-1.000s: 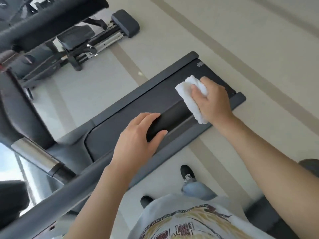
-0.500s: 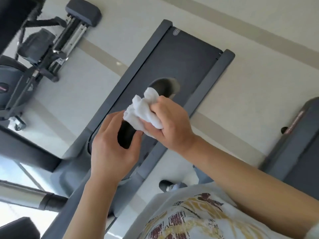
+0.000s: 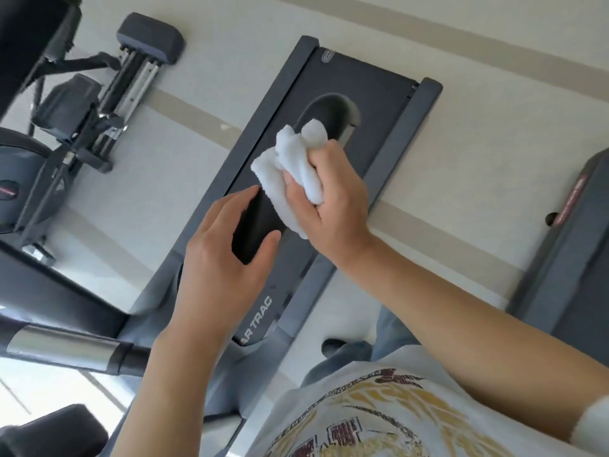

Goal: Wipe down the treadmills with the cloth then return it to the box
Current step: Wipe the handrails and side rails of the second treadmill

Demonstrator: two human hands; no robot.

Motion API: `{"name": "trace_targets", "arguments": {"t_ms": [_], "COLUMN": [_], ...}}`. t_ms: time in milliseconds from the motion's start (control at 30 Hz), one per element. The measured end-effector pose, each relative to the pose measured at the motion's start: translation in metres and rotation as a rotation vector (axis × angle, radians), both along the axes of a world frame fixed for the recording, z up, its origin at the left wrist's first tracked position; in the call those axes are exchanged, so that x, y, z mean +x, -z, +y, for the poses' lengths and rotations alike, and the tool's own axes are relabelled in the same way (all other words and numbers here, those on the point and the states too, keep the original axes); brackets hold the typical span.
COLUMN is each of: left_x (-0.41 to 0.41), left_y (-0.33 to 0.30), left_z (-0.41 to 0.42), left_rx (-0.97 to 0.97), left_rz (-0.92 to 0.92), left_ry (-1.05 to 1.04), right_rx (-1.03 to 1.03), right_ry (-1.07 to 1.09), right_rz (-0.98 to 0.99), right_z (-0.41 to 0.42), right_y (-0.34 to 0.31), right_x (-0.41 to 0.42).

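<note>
Below my chest, a black padded handrail (image 3: 260, 222) runs away from me, out over the treadmill (image 3: 372, 94) on the floor. My left hand (image 3: 224, 258) is wrapped around the near part of that rail, thumb on its right side and fingers curled over its left, so the grip is closed on the bar. My right hand (image 3: 333, 206) is just beyond it, bunched tight around the white cloth (image 3: 290, 169). The cloth spills out past my fingers toward the far left in soft folds, and its lower edge lies against the rail, just ahead of my left fingertips. The two hands sit close together, the cloth between them almost touching my left index finger.

Under the rail I can see the treadmill's dark belt and its grey side rails (image 3: 418, 127), with part of a brand name in pale letters near my left wrist. To the right, the edge of a second treadmill (image 3: 573, 245) shows, well apart from the first across pale flooring with a tan stripe. To the far left stands another exercise machine (image 3: 99, 103) with a grey housing and metal guide rods. At near left a silver and black bar (image 3: 66, 351) crosses the view. My printed white shirt (image 3: 379, 417) fills the bottom, and a dark shoe (image 3: 333, 344) shows on the floor beside the treadmill's side rail.
</note>
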State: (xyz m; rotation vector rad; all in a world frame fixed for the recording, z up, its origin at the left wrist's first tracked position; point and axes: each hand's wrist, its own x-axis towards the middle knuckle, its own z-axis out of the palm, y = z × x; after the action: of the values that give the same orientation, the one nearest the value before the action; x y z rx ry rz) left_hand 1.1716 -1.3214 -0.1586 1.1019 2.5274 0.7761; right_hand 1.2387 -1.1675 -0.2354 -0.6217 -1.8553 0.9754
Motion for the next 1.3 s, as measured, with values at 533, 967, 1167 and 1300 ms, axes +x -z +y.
{"name": "trace_targets", "arguments": {"t_ms": [533, 967, 1167, 1300], "left_x": [0.046, 0.104, 0.116, 0.127], "left_y": [0.003, 0.015, 0.017, 0.019], "left_z": [-0.214, -0.358, -0.402, -0.414], "left_rx": [0.025, 0.056, 0.062, 0.122], "left_rz": [0.102, 0.217, 0.259, 0.25], "left_ry": [-0.116, -0.5, -0.71, -0.809], "right_rx": [0.234, 0.653, 0.713, 0.677], "right_ry": [-0.168, -0.579, -0.876, -0.994], "right_rz": [0.046, -0.074, -0.119, -0.165], "right_z": [-0.188, -0.29, -0.358, -0.389], "right_y": [0.007, -0.024, -0.048, -0.055], "right_x": [0.018, 0.026, 0.015, 0.013]}}
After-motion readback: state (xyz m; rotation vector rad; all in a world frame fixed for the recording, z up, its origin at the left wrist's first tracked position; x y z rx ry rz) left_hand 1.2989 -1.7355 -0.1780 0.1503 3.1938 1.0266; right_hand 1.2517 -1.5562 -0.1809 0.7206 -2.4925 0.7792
